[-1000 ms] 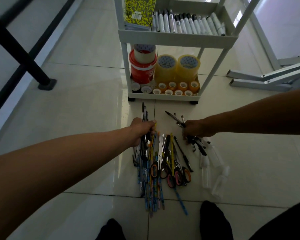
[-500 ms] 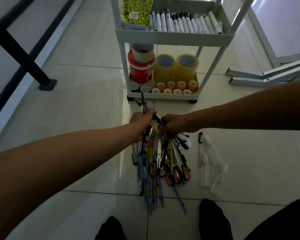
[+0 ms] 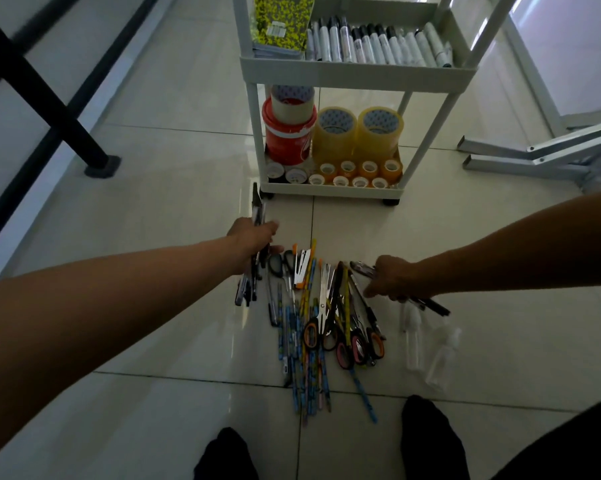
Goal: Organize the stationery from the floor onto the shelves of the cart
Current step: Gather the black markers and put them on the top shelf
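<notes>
Both hands gripping pens over floor pile.
L hand (image 3: 254,239) clutches pen bundle (image 3: 257,216), 10 o'clock of pile (image 3: 323,317); R hand (image 3: 397,278) fingers curled round dark pens (image 3: 430,305), 3 o'clock.

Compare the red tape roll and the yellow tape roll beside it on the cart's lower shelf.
The red tape roll is opaque; the yellow tape roll looks translucent. The red one carries a smaller beige roll on top; the yellow one carries nothing. The red one sits at the shelf's left end, the yellow one nearer the middle. Both stand flat on the cart.
</notes>
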A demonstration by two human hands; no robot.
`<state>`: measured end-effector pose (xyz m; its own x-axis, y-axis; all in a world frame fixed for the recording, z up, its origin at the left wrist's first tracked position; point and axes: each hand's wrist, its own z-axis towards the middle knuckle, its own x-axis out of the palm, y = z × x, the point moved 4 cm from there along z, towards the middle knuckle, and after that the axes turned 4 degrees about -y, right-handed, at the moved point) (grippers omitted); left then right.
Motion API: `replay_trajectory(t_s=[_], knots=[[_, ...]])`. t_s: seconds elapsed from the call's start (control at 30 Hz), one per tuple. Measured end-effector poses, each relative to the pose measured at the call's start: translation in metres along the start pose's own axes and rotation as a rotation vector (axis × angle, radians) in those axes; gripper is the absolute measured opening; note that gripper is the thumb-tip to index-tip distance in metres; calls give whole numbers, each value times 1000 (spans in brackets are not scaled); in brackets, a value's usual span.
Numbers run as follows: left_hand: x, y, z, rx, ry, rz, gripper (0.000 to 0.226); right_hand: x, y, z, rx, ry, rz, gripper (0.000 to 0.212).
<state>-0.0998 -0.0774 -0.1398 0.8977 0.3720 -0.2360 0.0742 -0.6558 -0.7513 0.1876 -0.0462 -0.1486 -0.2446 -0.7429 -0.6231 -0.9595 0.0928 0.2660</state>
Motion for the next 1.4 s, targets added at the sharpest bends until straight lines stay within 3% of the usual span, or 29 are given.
replay_trajectory(t_s=[0.17, 0.43, 0.67, 0.87, 1.03, 1.17, 1.4], knots=[[2, 18, -4, 77, -50, 256, 35, 17, -9, 1, 32, 10, -67, 39], [0, 16, -9, 74, -70, 544, 47, 14, 1, 8, -1, -5, -160, 29], [-22, 42, -10, 64, -133, 780, 28, -34, -10, 20, 71, -115, -13, 34], [-22, 61, -13, 29, -68, 801, 70, -62, -18, 22, 160, -95, -15, 24], [-13, 62, -18, 22, -43, 820, 60, -45, -27, 17, 220, 24, -112, 26], [-8, 61, -19, 20, -13, 797, 45, -31, -36, 17, 214, -8, -170, 27], [-14, 55, -17, 11, 39, 697, 51, -28, -36, 20, 185, 8, -223, 27]])
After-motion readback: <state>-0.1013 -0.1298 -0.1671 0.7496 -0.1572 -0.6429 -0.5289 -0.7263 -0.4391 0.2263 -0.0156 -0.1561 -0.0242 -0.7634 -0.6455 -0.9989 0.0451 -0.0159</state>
